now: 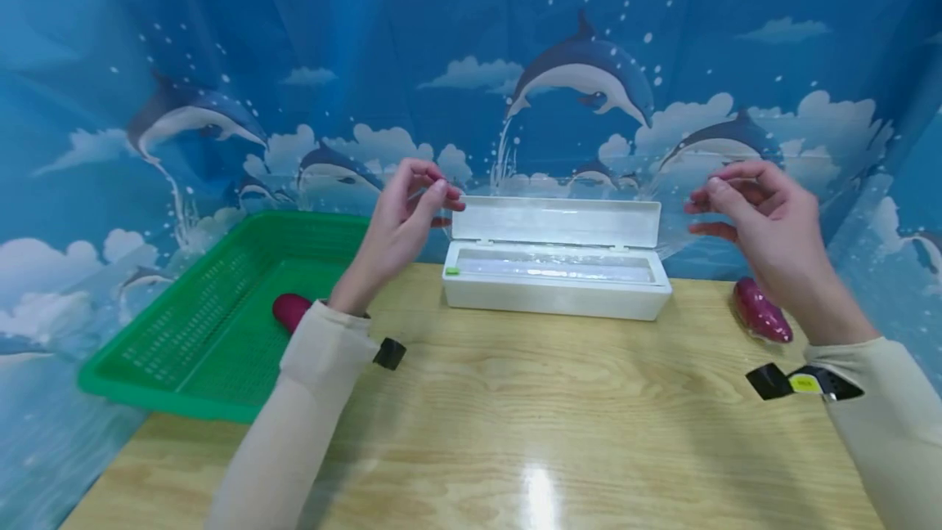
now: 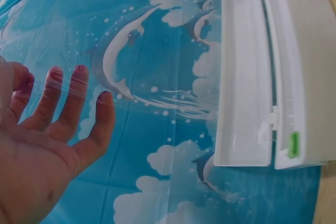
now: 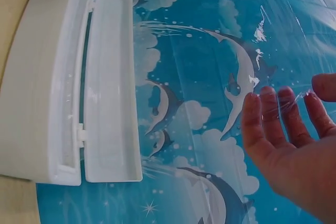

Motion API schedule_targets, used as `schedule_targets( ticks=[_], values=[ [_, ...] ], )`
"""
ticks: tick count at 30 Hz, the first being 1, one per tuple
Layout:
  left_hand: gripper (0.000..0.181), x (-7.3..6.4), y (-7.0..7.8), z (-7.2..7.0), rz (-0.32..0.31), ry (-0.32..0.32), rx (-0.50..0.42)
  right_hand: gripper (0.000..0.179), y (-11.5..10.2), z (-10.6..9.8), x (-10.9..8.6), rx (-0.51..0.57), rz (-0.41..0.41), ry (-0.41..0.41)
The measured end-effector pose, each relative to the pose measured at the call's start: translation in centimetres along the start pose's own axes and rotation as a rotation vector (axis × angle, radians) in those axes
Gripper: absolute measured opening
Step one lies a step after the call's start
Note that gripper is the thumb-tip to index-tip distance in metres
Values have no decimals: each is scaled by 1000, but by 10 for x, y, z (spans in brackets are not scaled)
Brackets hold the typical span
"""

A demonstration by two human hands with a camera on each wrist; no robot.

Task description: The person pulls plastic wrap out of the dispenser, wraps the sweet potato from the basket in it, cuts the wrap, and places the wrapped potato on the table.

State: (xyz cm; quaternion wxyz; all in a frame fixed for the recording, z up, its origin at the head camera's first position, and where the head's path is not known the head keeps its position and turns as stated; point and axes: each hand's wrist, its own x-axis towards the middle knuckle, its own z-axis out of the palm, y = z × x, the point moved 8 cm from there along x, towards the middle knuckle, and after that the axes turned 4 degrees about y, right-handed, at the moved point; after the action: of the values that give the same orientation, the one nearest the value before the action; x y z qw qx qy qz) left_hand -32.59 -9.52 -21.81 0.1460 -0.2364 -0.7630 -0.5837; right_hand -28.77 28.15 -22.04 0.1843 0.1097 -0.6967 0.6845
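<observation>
A clear sheet of cling film (image 1: 567, 174) stretches between my two raised hands, above and behind a white dispenser box. My left hand (image 1: 403, 219) pinches one side of the film between thumb and forefinger, the other fingers loosely bent behind it. At the other side my right hand (image 1: 765, 219) pinches the film likewise; in the right wrist view creases of film (image 3: 283, 106) cross its fingertips. The dispenser box (image 1: 555, 297) stands with its lid (image 1: 555, 222) raised, a film roll (image 1: 552, 268) inside. A small green piece (image 2: 294, 145) sits at its left end.
A green basket (image 1: 177, 409) stands at the left, a purple-red rounded object (image 1: 290, 311) in it partly behind my left forearm. Near my right wrist lies a shiny, film-wrapped purple-red object (image 1: 761, 313). The wooden table (image 1: 545, 399) meets a dolphin-print backdrop (image 1: 441, 15).
</observation>
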Motion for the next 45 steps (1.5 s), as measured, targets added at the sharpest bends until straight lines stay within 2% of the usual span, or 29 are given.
schedule_targets(
  ticks=[2,7,10,14,17,21,25,28,31,33,35,37,39,41,43,45],
  values=[
    [23,-9,-1,0,-10,-10,-9,28,2,-1,-9,-61,-5,-18],
    [21,-32,-4,3,-12,-48,-59,27,9,-6,-32,-391,-13,-48],
    [20,-45,-8,8,-23,-73,-73,26,18,-10,-45,-504,13,-85],
    [18,-63,-17,14,-68,-113,-92,24,32,-13,-62,-510,44,-197],
    [16,-75,-27,20,-109,-146,-102,20,41,-12,-73,-514,26,-277],
    [15,-91,-45,29,-181,-205,-91,16,51,-14,-87,-520,9,-335],
    [17,-105,-63,38,-266,-279,-63,17,63,-12,-100,-457,-11,-427],
    [19,-114,-75,44,-293,-348,-40,21,72,-6,-110,-425,-44,-517],
    [24,-122,-86,51,-265,-412,16,23,83,1,-120,-491,-54,-575],
    [32,-126,-93,56,-249,-444,80,22,91,4,-125,-564,-43,-585],
    [43,-130,-101,61,-235,-469,154,23,98,8,-128,-616,-44,-573],
    [51,-133,-107,66,-221,-499,238,25,103,12,-130,-652,-77,-555],
    [57,-135,-110,73,-182,-545,319,27,106,17,-132,-689,-124,-525],
    [56,-138,-112,79,-132,-596,396,26,108,20,-133,-727,-171,-502],
    [52,-140,-111,85,-79,-648,464,20,112,23,-134,-752,-178,-496],
    [47,-143,-111,88,-54,-683,516,13,116,25,-135,-766,-175,-498]
  ],
)
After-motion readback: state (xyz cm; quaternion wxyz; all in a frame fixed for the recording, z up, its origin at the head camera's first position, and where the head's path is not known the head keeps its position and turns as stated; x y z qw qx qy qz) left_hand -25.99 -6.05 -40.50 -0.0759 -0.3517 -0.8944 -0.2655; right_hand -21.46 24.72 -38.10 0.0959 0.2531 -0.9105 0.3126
